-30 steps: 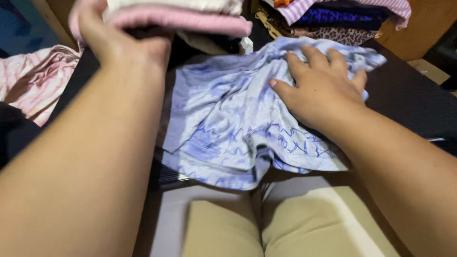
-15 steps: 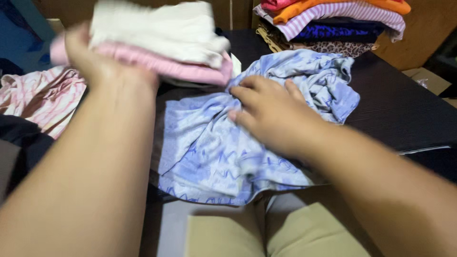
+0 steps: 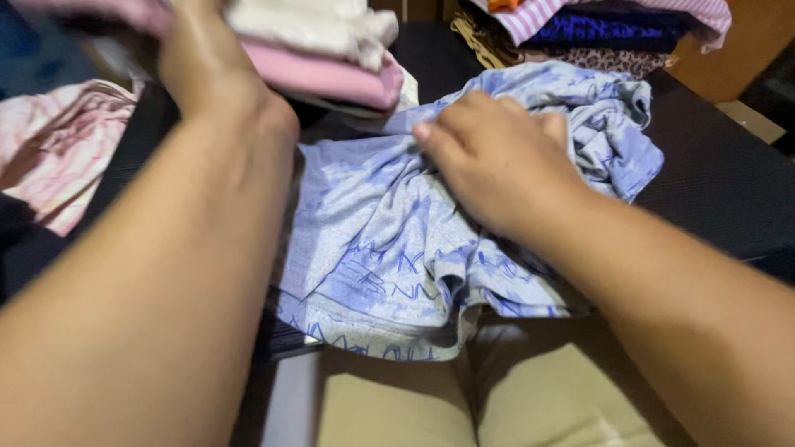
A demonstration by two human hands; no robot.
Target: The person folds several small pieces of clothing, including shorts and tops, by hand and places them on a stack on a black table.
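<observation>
Dark table point(image 3: 712, 182), clothes heaped at far edge. Your right hand point(image 3: 497, 161) bunches blue patterned garment point(image 3: 373, 240), fingers closed in cloth. Your left hand point(image 3: 203, 62) grips pink-and-white folded stack point(image 3: 323, 50) just beyond. Risk: stack held one-sided, top layers could slide; garment hem overhangs near edge, may drag off.

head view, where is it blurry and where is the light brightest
Head view: the left hand and the pink and white folded clothes it holds are smeared by motion blur; both near forearms are soft; the print on the blue garment under the right hand stays fairly sharp. The light falls brightest on the beige fabric at the bottom, while the dark table is dim.
</observation>
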